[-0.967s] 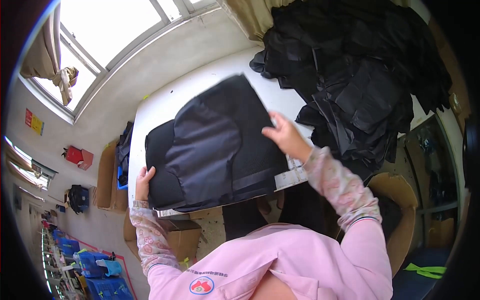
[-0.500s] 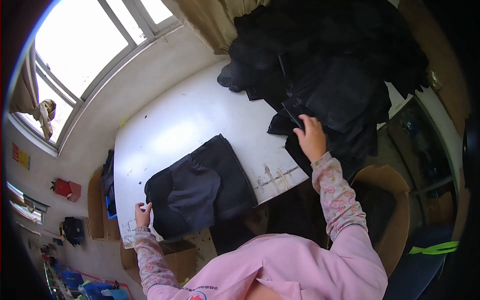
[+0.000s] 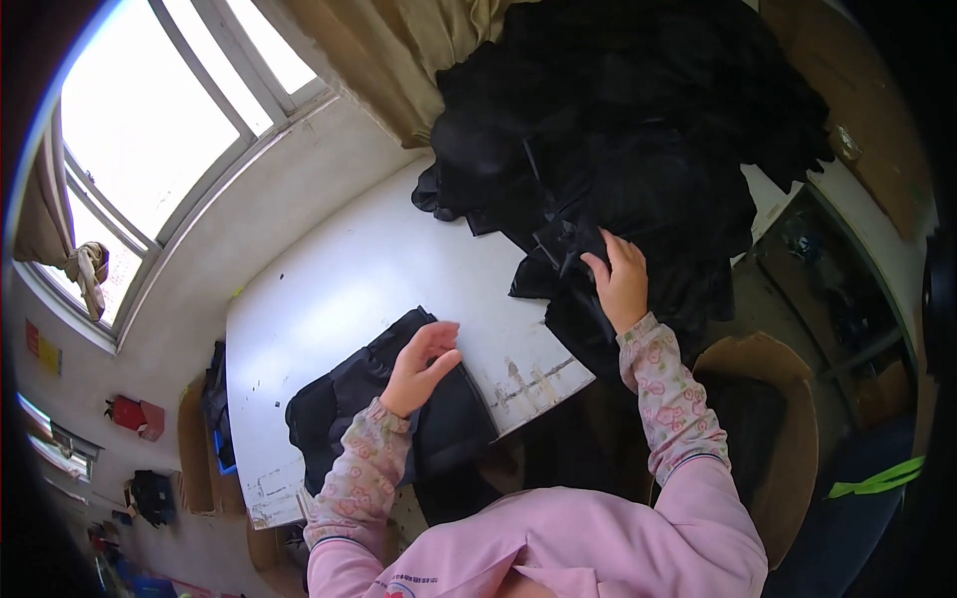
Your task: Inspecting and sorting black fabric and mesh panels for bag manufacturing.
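Note:
My right hand (image 3: 623, 284) is at the near edge of a big heap of black garments (image 3: 638, 149), its thumb and fingers apart against a crumpled black flap (image 3: 560, 244). No cloth is plainly pinched between them, though the dark fabric makes the contact hard to read. My left hand (image 3: 421, 367) hovers over a folded stack of black cloth pieces (image 3: 329, 409) on the white table (image 3: 329, 279). Its fingers are bent and spread from the thumb, with nothing in them. The left forearm hides part of the stack.
An open cardboard box (image 3: 797, 439) stands below the heap at the right. Another carton (image 3: 196, 439) with a blue crate is beyond the table's left end. A tan curtain (image 3: 389, 70) hangs by the window. The table's front corner (image 3: 498, 434) lies close to my body.
My left hand has moved right and up, from the stack's left edge to above its right part. My right hand stays at the heap, where the flap looks more crumpled. The view has shifted slightly.

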`<act>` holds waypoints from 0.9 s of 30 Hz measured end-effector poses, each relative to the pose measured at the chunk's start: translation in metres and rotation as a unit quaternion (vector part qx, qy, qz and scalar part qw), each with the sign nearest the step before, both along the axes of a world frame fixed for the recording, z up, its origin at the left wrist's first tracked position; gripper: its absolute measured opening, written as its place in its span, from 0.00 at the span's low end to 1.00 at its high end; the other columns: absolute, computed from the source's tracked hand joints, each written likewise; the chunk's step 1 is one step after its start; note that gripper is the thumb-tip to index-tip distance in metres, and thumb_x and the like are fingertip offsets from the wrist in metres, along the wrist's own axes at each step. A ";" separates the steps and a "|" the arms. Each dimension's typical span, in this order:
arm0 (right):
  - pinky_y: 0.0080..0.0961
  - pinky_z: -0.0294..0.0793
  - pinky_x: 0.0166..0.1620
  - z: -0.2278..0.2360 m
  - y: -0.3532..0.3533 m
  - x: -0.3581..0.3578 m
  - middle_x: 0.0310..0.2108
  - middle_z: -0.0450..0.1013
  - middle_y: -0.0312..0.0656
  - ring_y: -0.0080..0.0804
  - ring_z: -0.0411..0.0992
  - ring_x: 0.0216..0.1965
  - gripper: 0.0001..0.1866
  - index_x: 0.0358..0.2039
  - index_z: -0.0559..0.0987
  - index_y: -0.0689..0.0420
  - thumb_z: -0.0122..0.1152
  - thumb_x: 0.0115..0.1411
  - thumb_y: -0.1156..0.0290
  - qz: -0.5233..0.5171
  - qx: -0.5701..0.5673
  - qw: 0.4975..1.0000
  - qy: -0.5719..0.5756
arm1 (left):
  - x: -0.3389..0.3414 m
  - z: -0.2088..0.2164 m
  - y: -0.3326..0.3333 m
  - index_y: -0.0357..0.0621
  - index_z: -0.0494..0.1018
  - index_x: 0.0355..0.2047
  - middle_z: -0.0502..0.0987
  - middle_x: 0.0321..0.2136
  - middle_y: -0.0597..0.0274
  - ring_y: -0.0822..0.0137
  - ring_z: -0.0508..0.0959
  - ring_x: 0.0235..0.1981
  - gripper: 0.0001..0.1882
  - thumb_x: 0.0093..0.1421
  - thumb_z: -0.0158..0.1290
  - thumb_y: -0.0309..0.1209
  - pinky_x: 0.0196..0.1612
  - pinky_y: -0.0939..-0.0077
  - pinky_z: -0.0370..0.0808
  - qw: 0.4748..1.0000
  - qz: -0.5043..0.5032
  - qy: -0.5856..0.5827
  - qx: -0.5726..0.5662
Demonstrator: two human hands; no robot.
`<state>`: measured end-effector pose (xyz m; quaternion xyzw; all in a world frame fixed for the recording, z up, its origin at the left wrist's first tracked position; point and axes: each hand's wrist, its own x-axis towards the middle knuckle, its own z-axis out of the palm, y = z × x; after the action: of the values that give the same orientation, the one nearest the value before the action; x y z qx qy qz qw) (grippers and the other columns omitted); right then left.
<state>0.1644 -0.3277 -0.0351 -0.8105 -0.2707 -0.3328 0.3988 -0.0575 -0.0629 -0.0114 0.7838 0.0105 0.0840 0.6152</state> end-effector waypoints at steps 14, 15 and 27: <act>0.25 0.61 0.61 0.052 0.021 -0.108 0.58 0.65 0.49 0.36 0.65 0.58 0.31 0.61 0.63 0.70 0.43 0.70 0.54 0.552 0.343 0.611 0.452 | 0.038 0.056 -0.071 0.39 0.40 0.69 0.51 0.67 0.49 0.57 0.54 0.68 0.61 0.44 0.71 0.35 0.67 0.68 0.53 0.964 -0.088 -0.161 0.192; 0.25 0.59 0.62 0.058 0.019 -0.110 0.60 0.63 0.48 0.34 0.63 0.60 0.33 0.64 0.58 0.69 0.47 0.69 0.55 0.573 0.354 0.587 0.449 | 0.033 0.056 -0.068 0.38 0.45 0.68 0.54 0.66 0.49 0.58 0.56 0.67 0.55 0.47 0.69 0.34 0.66 0.68 0.54 0.965 -0.081 -0.175 0.180; 0.24 0.69 0.50 0.103 0.041 -0.124 0.50 0.70 0.49 0.37 0.72 0.47 0.25 0.54 0.71 0.64 0.61 0.54 0.81 0.373 0.096 0.916 0.113 | 0.006 0.099 -0.056 0.39 0.53 0.65 0.61 0.61 0.48 0.51 0.64 0.61 0.49 0.49 0.67 0.42 0.62 0.66 0.62 0.951 -0.068 -0.211 0.214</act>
<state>0.0404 -0.2870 0.0677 -0.6410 -0.4733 -0.0903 0.5975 -0.0514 -0.1189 0.0880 0.8604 -0.1915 0.2057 0.4252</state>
